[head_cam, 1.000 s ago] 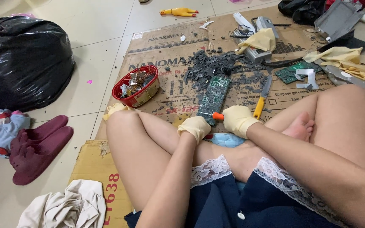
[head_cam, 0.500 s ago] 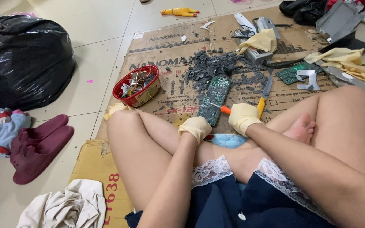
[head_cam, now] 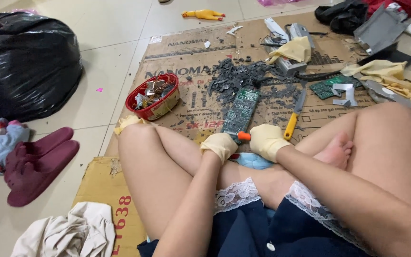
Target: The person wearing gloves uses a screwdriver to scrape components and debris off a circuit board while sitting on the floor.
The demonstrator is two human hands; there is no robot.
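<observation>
I sit cross-legged on flattened cardboard [head_cam: 186, 52], both hands in pale yellow gloves. A long green circuit board [head_cam: 241, 108] lies in front of my shins. My left hand [head_cam: 220, 145] is closed at the board's near end and holds it down. Just to its right, my right hand [head_cam: 266, 141] grips a small orange-handled tool [head_cam: 244, 136], whose tip points at the board's near edge. The tip itself is hidden between the two hands.
A red bowl [head_cam: 152, 96] of small metal parts stands left of the board. Grey broken chips [head_cam: 236, 78] lie beyond it, with a yellow-handled blade [head_cam: 293, 120], another green board [head_cam: 328, 87] and spare gloves [head_cam: 386, 71] to the right. A black bag [head_cam: 24, 66] and maroon slippers [head_cam: 36, 162] sit at the left.
My right hand rose with the orange-handled tool toward the board's middle, then came back down to its near end. The left hand has barely moved.
</observation>
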